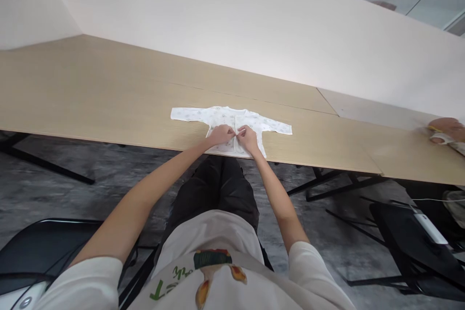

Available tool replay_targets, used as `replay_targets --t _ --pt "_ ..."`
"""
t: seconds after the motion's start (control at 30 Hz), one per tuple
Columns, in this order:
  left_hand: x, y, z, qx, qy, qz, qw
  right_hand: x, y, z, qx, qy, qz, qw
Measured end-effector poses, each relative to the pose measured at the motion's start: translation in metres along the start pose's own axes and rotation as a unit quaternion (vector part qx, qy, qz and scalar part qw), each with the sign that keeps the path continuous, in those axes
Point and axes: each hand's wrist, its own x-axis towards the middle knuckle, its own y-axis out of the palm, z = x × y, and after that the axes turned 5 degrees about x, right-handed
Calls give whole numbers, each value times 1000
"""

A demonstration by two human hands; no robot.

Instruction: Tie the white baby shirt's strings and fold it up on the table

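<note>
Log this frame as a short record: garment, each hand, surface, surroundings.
Garment: small white printed long-sleeved top, laid out with sleeves spread to both sides, neckline away from the person
Left hand: the left hand is on the top, fingertips at its middle front
Right hand: the right hand is opposite, fingertips close to the left's; grip too small to make out
Surface: wood-toned table, hem by its near edge
Surroundings: white partition behind; black chair at lower left

A patterned white shirt (221, 116) lies spread on the table (109, 87) — both hands (221, 134) pinching at its front opening.
</note>
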Motion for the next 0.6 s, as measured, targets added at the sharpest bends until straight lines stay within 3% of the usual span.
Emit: replay_targets --t 0.2,0.47,0.53,0.6 --pt "4 4 -1 -23 18 -21 999 -6 3 4 14 13 -37 999" --pt "5 11 0 -71 55 -40 995 1 -7 -5 24 48 -14 998" --pt "8 10 2 -80 63 -67 993 14 -9 -3 -14 51 -32 998" --pt "16 7 4 -89 48 -133 986 32 -8 4 -57 50 -40 996"
